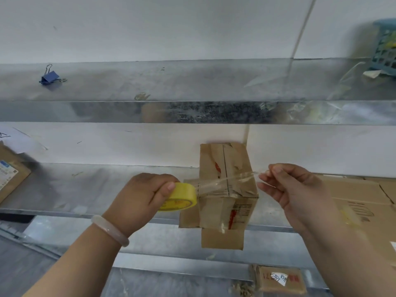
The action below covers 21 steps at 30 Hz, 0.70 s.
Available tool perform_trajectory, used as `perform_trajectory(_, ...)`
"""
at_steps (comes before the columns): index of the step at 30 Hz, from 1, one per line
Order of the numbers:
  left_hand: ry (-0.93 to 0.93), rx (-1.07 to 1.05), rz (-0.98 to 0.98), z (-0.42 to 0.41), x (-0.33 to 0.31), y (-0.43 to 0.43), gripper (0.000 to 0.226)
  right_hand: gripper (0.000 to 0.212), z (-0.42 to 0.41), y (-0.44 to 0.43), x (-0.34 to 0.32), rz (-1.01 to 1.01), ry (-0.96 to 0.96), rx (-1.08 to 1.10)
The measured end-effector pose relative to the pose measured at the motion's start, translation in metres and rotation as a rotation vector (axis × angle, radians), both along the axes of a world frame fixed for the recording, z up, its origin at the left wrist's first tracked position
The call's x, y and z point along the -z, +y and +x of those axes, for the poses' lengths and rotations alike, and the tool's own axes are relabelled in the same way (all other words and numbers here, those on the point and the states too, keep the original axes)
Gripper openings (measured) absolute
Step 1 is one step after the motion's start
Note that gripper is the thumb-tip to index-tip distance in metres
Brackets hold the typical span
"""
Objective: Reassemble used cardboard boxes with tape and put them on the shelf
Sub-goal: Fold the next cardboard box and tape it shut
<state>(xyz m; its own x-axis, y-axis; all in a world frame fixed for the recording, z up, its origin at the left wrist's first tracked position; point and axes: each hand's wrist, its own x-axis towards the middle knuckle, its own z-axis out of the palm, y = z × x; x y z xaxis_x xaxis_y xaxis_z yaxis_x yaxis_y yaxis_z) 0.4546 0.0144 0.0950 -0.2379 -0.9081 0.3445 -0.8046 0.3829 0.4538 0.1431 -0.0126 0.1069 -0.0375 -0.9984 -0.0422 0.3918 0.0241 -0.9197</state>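
Tape (229, 181) stretches across your box (227, 189) at centre frame: your left hand (139, 196) grips the roll (180, 198), right hand (289, 189) pinches the free end.

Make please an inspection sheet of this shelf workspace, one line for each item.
Surface: grey metal lower shelf, scuffed and marked.
Job's things: small brown cardboard box at the shelf's front edge, a flap hanging below; yellow roll of clear tape, its strip stretched across the box.
Clutter: blue binder clip and teal plastic basket on the upper metal shelf; flattened cardboard sheets at right; labelled cardboard box at left.
Grippers: left hand grips the roll; right hand pinches the strip's free end.
Cables: nothing seen for certain; a thin pale line runs down the wall, kind unclear.
Surroundings: white wall; below, a small cardboard piece with red writing.
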Motion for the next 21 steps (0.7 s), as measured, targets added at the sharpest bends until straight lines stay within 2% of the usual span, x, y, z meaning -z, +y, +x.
perform_trajectory(2,-0.160,-0.021,-0.058,-0.002,0.005,-0.004,0.057,0.056,-0.004,0.002,0.007,-0.001,0.010,0.017)
perform_trajectory(3,-0.217,-0.046,-0.087,-0.002,0.007,-0.005,0.058,0.058,-0.006,0.002,0.011,-0.005,0.011,0.023)
perform_trajectory(8,-0.321,-0.106,-0.220,-0.012,0.014,-0.011,0.059,0.025,-0.017,0.000,0.019,0.027,-0.013,0.059)
perform_trajectory(10,-0.367,-0.104,-0.284,-0.015,0.016,-0.013,0.056,0.027,-0.022,-0.001,0.025,0.035,-0.013,0.060)
perform_trajectory(14,-0.402,-0.093,-0.317,-0.015,0.025,-0.013,0.054,0.053,-0.028,0.000,0.046,0.070,0.011,0.046)
perform_trajectory(19,-0.433,-0.083,-0.320,-0.019,0.030,-0.017,0.058,0.048,-0.030,-0.001,0.061,0.173,-0.071,0.021)
perform_trajectory(21,-0.442,-0.085,-0.322,-0.022,0.031,-0.018,0.058,0.040,-0.030,-0.001,0.064,0.191,-0.110,0.015)
